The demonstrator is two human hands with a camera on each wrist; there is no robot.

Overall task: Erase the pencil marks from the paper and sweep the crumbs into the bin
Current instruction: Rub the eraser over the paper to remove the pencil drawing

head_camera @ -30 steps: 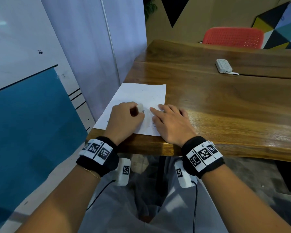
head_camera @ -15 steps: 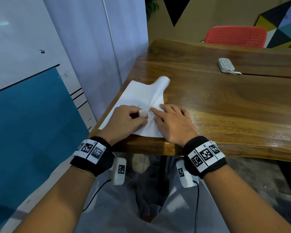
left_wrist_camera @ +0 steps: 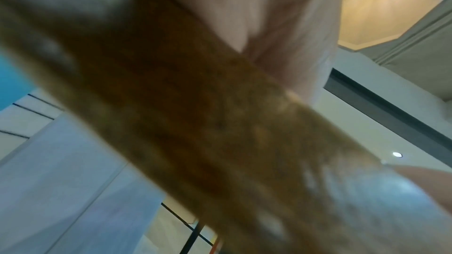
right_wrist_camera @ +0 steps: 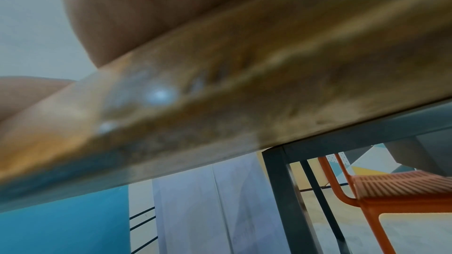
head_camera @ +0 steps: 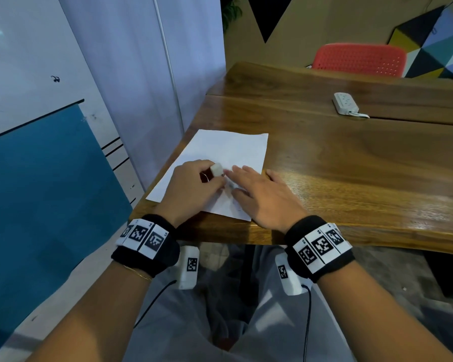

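Because the sheet would slide and buckle under rubbing, I keep my right hand spread flat on the paper, fingers straight and pressed down just beside the spot I am working, so the page stays taut against the wooden table. My left hand is curled round the white eraser, pinching it between thumb and fingertips with its top end poking out above my knuckles; I hold it short like this, I judge, so the pressure goes straight down onto the marks and the block does not bend. The eraser sits right at the tips of my right fingers, the two hands almost touching, which puts the hold-down as close to the rubbing as it can be. The paper lies under both hands near the table's corner, its near edge just short of the table's front edge and its far part reaching away beyond my knuckles. Faint grey traces show between my hands; I cannot tell how much pencil is left. Both wrist views show only the blurred table edge from beneath, nothing of the fingers. No bin is in view, so sweeping the crumbs is still to come. Well beyond my right hand a white power strip lies idle, and an orange-red chair stands behind the table
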